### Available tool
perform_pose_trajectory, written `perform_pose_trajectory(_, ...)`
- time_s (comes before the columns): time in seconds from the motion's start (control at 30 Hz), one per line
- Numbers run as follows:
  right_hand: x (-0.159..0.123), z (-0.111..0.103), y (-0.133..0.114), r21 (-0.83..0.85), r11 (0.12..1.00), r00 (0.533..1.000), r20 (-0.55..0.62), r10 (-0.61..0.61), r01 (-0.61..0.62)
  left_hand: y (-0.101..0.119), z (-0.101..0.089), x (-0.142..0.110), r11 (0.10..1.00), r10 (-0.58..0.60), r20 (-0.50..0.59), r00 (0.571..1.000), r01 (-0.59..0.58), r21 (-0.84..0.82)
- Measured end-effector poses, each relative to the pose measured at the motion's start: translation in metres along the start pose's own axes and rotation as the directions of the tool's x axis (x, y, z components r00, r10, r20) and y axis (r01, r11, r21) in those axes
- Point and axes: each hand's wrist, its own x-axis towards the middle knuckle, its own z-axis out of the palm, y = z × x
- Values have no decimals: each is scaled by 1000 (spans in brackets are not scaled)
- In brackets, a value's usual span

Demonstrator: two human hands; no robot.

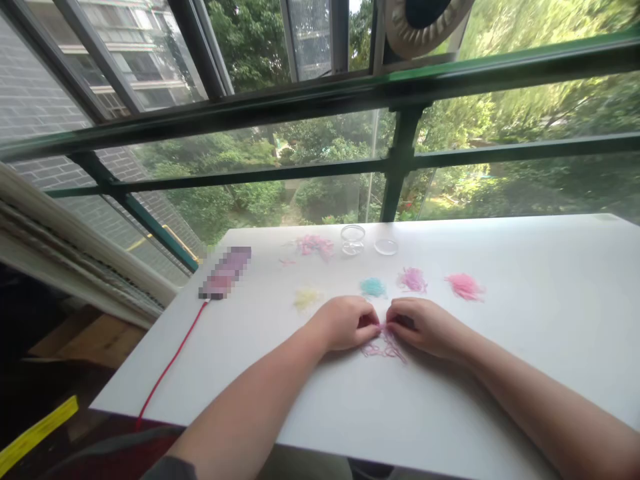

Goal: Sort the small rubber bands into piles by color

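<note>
My left hand (pixel 350 323) and my right hand (pixel 425 324) meet over the white table, fingertips nearly touching. Both pinch at a small bunch of pinkish-purple bands (pixel 387 348), which look like thin rubber bands. Loose loops of it hang and lie on the tabletop below my fingers. Just beyond my hands sit a teal pile (pixel 373 287) and a purple pile (pixel 413 280) of similar bands. A pink pile (pixel 465 287) lies to the right, and a pale yellow pile (pixel 306 298) to the left.
Toward the back stand a clear round container (pixel 353 240) and a clear lid (pixel 386 247), beside a mixed pink heap (pixel 315 246). A blurred-out phone-like object (pixel 225 273) with a red cable (pixel 173 360) lies at left. Green railing (pixel 250 177) and windows border the white table (pixel 550 300).
</note>
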Motion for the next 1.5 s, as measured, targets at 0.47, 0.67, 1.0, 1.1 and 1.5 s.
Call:
perform_pose_trajectory(0.47, 4, -8, -1, 81, 994, 997, 27, 77, -79, -3, 4, 2, 999, 43, -37, 998, -42, 9)
perform_pose_trajectory(0.67, 6, -7, 4, 124, 989, 996, 19, 84, -85, -1, 4, 2, 1000, 8, -45, 999, -8, 12)
perform_pose_trajectory(1.0, 14, -2, 1, 82, 991, 994, -31, 105, -102, -2, 5, 3, 996, 35, -79, 996, -29, 79)
perform_pose_trajectory(1.1, 14, 0, -1, 64, 992, 991, -77, 114, -109, 0, 7, 4, 995, -22, -103, 994, 32, 97)
perform_pose_trajectory(1.5, 9, 11, -2, 84, 988, 962, -231, 148, -132, 13, 17, 6, 976, -205, -222, 953, 217, 30)
